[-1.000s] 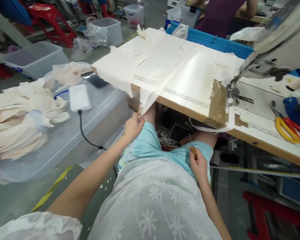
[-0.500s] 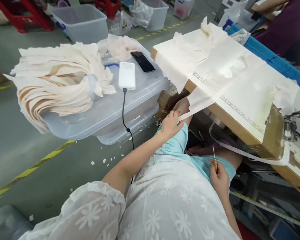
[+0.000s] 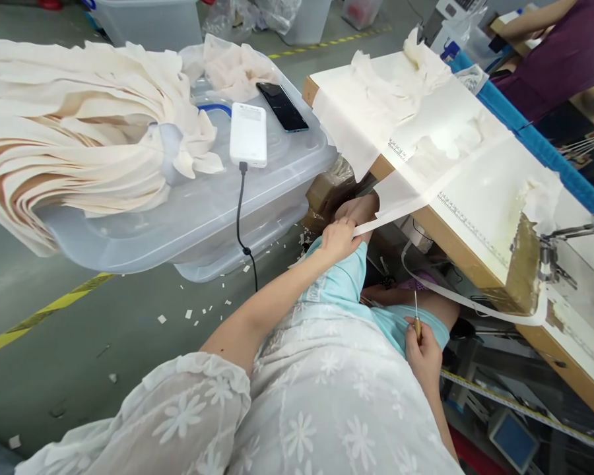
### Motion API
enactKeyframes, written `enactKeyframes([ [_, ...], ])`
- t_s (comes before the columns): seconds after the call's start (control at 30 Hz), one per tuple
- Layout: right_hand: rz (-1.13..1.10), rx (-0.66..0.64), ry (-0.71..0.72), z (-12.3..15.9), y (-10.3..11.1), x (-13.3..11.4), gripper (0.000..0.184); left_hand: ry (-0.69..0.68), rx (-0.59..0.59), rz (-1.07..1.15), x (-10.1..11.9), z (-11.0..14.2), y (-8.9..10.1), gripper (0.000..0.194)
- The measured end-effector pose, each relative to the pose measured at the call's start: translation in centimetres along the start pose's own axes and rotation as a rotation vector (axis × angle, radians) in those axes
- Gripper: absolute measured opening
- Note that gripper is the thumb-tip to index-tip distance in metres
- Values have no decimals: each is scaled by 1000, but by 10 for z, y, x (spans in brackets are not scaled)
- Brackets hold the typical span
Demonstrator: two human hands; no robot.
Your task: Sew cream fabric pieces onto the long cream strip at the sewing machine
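Observation:
Over my left knee, my left hand [image 3: 339, 239] is closed on the edge of a pale fabric piece [image 3: 400, 191], which hangs off the table's front edge. The fabric's folded edge runs from my fingers up onto the white tabletop [image 3: 470, 198]. In my lap, my right hand [image 3: 424, 349] is wrapped round the wooden handle of an awl [image 3: 417, 323], its thin metal point upward. A white strip [image 3: 450, 293] loops from under the table to the machine part [image 3: 549, 257] at the right.
A tied bundle of cream fabric strips [image 3: 79, 132], a white power bank [image 3: 248, 135] with a black cable, and a phone [image 3: 283, 107] lie on a lidded plastic bin [image 3: 297, 155]. Paper scraps [image 3: 188, 314] litter the floor. Another person in purple [image 3: 564, 56] sits beyond the blue trough [image 3: 539, 135].
The view has shifted, and the bundle appears larger and farther left. Both hands keep nearly the same pose, the left on the fabric and the right around the awl.

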State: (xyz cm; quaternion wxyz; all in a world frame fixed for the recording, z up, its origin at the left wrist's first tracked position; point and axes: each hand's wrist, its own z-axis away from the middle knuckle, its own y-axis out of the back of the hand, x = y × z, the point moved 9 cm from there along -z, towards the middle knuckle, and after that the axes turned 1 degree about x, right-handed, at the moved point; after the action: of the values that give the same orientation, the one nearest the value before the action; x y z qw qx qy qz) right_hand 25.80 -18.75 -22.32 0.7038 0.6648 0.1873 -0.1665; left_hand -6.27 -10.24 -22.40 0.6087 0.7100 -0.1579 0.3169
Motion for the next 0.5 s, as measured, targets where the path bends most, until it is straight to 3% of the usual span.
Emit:
enactKeyframes([
  [0.23, -39, -31, -38, -7, -3, 3, 46, 1, 70, 109, -7, 8, 7, 24],
  [0.4, -168, -44, -55, -16, -8, 8, 68, -52, 157, 155, -7, 16, 15, 19],
  [0.5, -287, -37, -59, -27, -15, 7, 74, -134, 257, 177, 3, 16, 30, 22],
])
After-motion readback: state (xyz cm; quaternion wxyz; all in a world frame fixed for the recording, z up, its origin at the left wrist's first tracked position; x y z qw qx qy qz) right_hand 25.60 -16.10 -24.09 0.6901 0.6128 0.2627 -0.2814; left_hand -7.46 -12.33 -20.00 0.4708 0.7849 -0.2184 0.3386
